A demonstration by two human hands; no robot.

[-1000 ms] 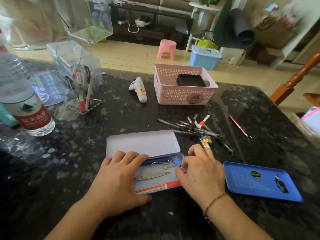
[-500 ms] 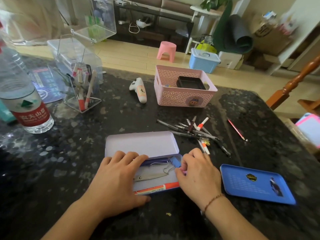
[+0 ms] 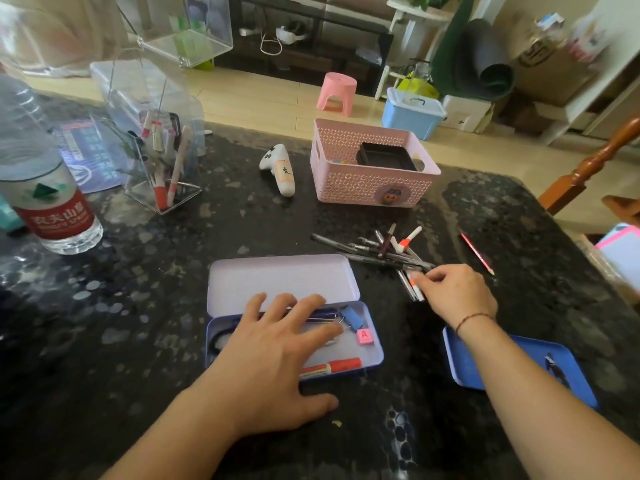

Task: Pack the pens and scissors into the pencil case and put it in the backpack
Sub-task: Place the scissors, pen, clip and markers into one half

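An open lilac pencil case lies in front of me, its lid folded back flat. Inside are an orange marker, a pink eraser and a blue eraser. My left hand rests flat with spread fingers over the case and hides most of the scissors. To the right, my right hand curls its fingertips on an orange-tipped white pen at the near edge of a pile of pens. No backpack is in view.
A red pencil lies right of the pile. A blue tray sits under my right forearm. Farther back stand a pink basket, a white game controller, a clear pen holder and a water bottle.
My right hand left the pencil case and moved right and away to the pen pile, uncovering the pink eraser. My left hand's fingers have spread wider over the case.
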